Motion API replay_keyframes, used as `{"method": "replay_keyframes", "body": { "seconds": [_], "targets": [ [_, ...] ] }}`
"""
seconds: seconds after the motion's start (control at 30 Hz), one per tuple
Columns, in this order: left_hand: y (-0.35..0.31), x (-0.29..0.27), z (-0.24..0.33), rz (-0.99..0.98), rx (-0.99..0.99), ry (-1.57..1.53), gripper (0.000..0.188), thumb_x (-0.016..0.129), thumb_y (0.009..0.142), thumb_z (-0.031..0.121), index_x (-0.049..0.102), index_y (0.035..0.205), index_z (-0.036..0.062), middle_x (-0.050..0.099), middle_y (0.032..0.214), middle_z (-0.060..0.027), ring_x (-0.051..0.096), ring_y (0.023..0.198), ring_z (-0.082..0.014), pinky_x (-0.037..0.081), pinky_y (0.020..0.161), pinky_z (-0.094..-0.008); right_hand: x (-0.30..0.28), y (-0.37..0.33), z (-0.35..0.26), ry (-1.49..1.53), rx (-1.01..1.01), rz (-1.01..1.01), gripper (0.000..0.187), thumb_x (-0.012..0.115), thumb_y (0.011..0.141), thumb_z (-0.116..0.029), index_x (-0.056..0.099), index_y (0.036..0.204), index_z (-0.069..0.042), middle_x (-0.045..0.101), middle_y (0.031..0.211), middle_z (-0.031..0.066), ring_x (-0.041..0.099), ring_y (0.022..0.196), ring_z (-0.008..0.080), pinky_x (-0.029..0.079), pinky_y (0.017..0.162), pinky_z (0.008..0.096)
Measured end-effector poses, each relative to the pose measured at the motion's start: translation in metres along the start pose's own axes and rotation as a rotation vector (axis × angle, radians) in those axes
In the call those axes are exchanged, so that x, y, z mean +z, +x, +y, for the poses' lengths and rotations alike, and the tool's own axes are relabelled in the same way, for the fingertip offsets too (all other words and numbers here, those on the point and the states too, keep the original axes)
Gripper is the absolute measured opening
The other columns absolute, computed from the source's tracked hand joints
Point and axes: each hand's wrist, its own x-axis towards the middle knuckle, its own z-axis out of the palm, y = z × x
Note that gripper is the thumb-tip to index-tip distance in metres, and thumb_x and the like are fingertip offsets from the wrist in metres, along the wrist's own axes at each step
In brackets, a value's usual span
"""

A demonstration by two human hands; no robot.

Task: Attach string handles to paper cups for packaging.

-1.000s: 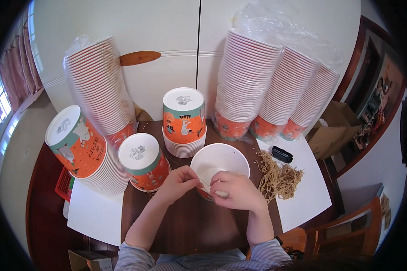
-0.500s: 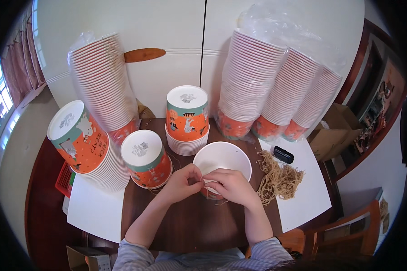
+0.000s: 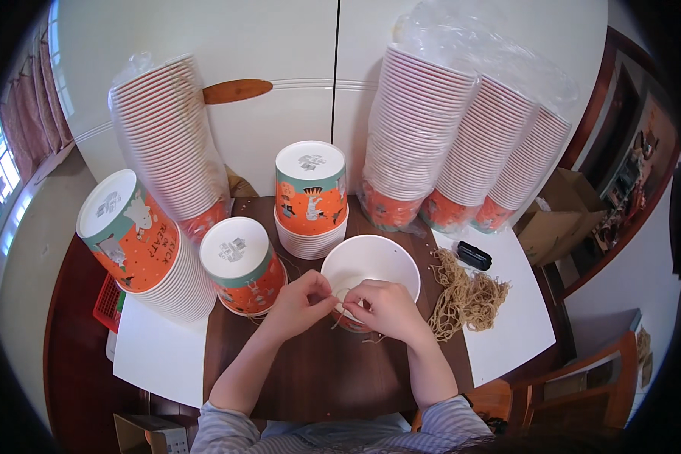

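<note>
An orange, white-lined paper bucket [image 3: 378, 261] stands mouth up in front of me. Both hands meet at its near rim, over a thin piece of tan twine [image 3: 336, 321]. My left hand [image 3: 303, 304] is closed in a pinch, thumb and forefinger on the twine. Opposite it, my right hand [image 3: 387, 309] also pinches the twine, its fingers curled and hiding part of it. A small loop shows between the fingertips, and loose ends hang down the bucket's side. Left of my left hand, an upside-down bucket [image 3: 253, 291] stands with twine around its lower edge.
A tangled heap of twine [image 3: 469, 299] lies to the right, beside a small black case [image 3: 474, 256]. Upside-down bucket stacks stand at the far middle [image 3: 311, 200] and left [image 3: 140, 234]. Tall plastic-wrapped stacks rise behind, at left [image 3: 166, 136] and right [image 3: 420, 121].
My fingertips have parted slightly, and a loop of twine now shows between them. My left hand has shifted a little left. The buckets stay in place, while the whole view has tilted slightly.
</note>
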Motion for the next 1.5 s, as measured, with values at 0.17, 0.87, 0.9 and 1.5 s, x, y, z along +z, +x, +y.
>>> {"method": "replay_keyframes", "body": {
  "seconds": [0.17,0.87,0.9,1.5],
  "targets": [
    [-0.012,-0.001,0.026,0.014,0.134,0.417,0.012,0.065,0.072,0.016,0.061,0.077,0.0058,0.058,0.07,-0.0046,0.057,0.064,-0.0169,0.045,0.057,-0.0286,0.0,-0.001,0.007,0.07,0.091,0.009,0.012,0.061,0.074,-0.021,0.061,0.074,-0.009,0.061,0.072,0.0057,0.059,0.064,0.0247,0.046,0.056,0.035],
    [-0.01,0.012,0.024,0.22,0.384,0.779,0.009,0.063,0.065,0.008,0.058,0.072,0.008,0.057,0.064,-0.0058,0.058,0.059,-0.0226,0.046,0.051,-0.0327,0.0,0.001,0.012,0.258,0.13,-0.058,0.012,0.06,0.074,-0.018,0.063,0.079,-0.007,0.061,0.072,0.0083,0.059,0.06,0.0223,0.046,0.056,0.0317],
    [-0.008,0.011,0.018,0.211,0.408,0.701,0.009,0.064,0.066,0.006,0.059,0.074,0.0069,0.058,0.066,-0.0065,0.058,0.059,-0.0216,0.047,0.052,-0.0311,0.001,0.001,0.013,0.276,0.128,-0.046,0.012,0.06,0.074,-0.018,0.063,0.079,-0.007,0.061,0.072,0.0089,0.059,0.06,0.0222,0.046,0.056,0.0316],
    [-0.004,0.0,0.012,-0.041,0.094,0.167,0.013,0.063,0.07,0.004,0.062,0.083,0.0029,0.061,0.077,-0.0071,0.06,0.069,-0.0123,0.047,0.059,-0.0236,0.004,0.001,0.015,0.336,0.123,-0.006,0.011,0.059,0.074,-0.014,0.059,0.08,-0.004,0.061,0.075,0.01,0.06,0.063,0.0201,0.047,0.059,0.0308]
  ]
}}
